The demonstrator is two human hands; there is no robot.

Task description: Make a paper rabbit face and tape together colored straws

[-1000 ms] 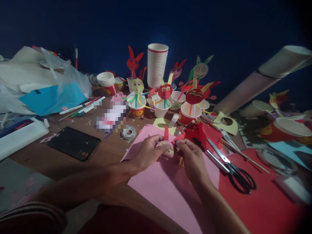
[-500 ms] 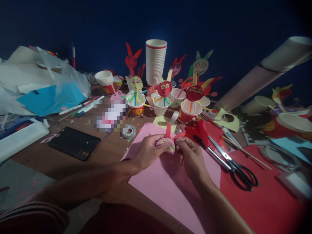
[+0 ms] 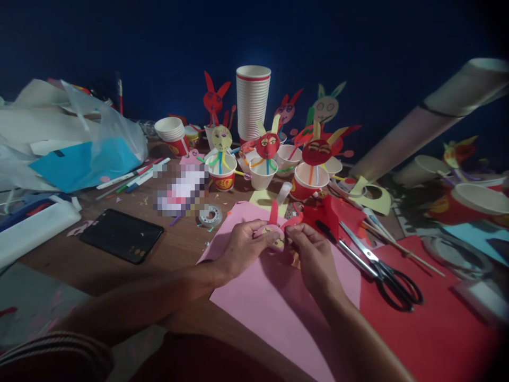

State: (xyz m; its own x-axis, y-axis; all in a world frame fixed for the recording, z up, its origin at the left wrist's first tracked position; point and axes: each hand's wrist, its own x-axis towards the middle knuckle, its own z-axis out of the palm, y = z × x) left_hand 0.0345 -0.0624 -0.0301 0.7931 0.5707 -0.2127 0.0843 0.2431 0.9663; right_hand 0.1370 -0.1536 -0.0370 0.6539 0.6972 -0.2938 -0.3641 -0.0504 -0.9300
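A small round pink paper face (image 3: 279, 243) with yellow eye patches and red paper ears is held between my two hands, above a pink paper sheet (image 3: 254, 297). My left hand (image 3: 250, 245) pinches its left side, thumb across the front. At its right edge, my right hand (image 3: 312, 246) has thumb and fingers pressed together where a red ear (image 3: 293, 220) joins; the fingertips partly hide that spot. To the right of my right hand lie black-handled scissors (image 3: 382, 270) and a dark pen with a silver barrel (image 3: 356, 258).
Paper cups with paper rabbit figures (image 3: 262, 170) stand behind the hands, near a tall cup stack (image 3: 252, 101). A tape roll (image 3: 210, 215) and black phone (image 3: 121, 235) lie left. Red paper (image 3: 429, 318) covers the right; a long paper roll (image 3: 429, 116) leans behind it.
Both hands keep their hold on the pink paper face, which has tilted very slightly. The view has shifted a little; nothing else has visibly moved.
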